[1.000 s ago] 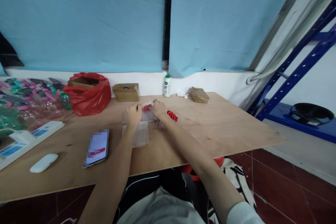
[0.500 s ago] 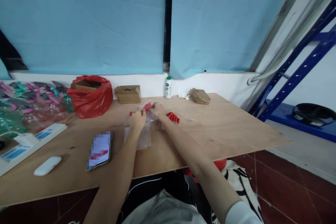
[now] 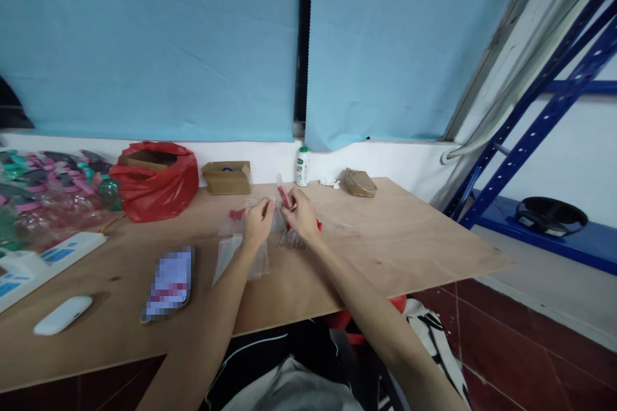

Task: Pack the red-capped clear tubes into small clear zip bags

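Note:
My left hand (image 3: 259, 221) is closed in a pinch at the edge of a clear plastic bag (image 3: 278, 222). Close beside it, my right hand (image 3: 301, 213) is closed on the same thin plastic, with a small red piece (image 3: 283, 195) showing at its fingers. Partly hidden behind the right hand lies a row of red pieces (image 3: 319, 225) with thin, clear stems. More red pieces (image 3: 236, 214) rest left of my left hand. Under my left wrist, flat clear bags (image 3: 258, 262) lie on the wooden table (image 3: 385, 237).
To the left are a phone (image 3: 168, 286), a white case (image 3: 62, 315), a power strip (image 3: 53, 260), spray bottles (image 3: 43, 205) and a red bag (image 3: 157, 196). Along the wall stand an open carton (image 3: 226, 178), a white bottle (image 3: 302, 168) and a brown package (image 3: 360, 183).
Both hands have lifted slightly, and the right hand has turned upright with plastic and red showing above its fingers. The red pieces on the right are now more covered. My view has shifted slightly right.

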Tool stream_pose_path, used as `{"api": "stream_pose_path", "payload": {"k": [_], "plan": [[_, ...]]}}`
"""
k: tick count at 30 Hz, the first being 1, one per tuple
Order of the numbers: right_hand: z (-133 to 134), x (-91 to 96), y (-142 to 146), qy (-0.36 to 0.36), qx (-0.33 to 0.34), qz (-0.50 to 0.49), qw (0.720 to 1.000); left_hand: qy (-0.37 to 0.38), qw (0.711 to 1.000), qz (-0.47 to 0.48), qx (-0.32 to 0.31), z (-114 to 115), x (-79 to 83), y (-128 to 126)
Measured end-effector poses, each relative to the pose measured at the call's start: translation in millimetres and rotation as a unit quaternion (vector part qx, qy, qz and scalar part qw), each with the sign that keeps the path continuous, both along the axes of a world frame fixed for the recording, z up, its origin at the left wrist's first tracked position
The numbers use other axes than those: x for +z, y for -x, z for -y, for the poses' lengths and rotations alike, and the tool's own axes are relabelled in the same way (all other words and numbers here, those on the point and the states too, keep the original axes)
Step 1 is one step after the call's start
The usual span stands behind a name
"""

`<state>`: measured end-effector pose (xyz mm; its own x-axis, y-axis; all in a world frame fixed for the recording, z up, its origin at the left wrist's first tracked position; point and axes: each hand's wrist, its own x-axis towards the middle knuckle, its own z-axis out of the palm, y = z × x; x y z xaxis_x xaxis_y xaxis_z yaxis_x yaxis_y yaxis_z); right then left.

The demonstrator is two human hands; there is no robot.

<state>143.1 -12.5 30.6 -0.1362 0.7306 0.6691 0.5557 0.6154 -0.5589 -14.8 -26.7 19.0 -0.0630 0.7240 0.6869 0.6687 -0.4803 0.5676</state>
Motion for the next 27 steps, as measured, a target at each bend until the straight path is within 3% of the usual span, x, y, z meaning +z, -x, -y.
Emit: {"api": "stream_pose_path", "payload": {"k": [3, 7, 13, 18, 23, 27], "plan": [[8.1, -4.8, -2.4, -0.027, -0.032, 0.1, 0.994, 0.007, 0.994, 0.065, -0.083, 1.5, -2.9, -9.4], [9.1, -10.6, -3.4, 0.005, -0.088, 0.192, 0.978, -0.003, 0.986, 0.117, -0.118, -1.6, -6.8, -14.7], [5.6, -10.1, -7.8, 0.032, -0.149, 0.191, 0.97, 0.032, 0.972, 0.162, -0.167, -5.6, -8.8, -12.0], [3.8, -10.6, -3.5, 0.025, -0.14, 0.191, 0.971, 0.05, 0.982, 0.119, -0.141, -3.8, -7.8, -11.8], [1.8, -13.8, 2.8, 0.045, -0.083, 0.144, 0.985, 0.027, 0.987, 0.107, -0.119, -4.6, -7.6, -13.4], [1.8, -14.6, 2.3, 0.051, 0.066, 0.057, 0.995, -0.002, 0.989, 0.108, -0.098, -5.8, -7.5, -10.5]]}}
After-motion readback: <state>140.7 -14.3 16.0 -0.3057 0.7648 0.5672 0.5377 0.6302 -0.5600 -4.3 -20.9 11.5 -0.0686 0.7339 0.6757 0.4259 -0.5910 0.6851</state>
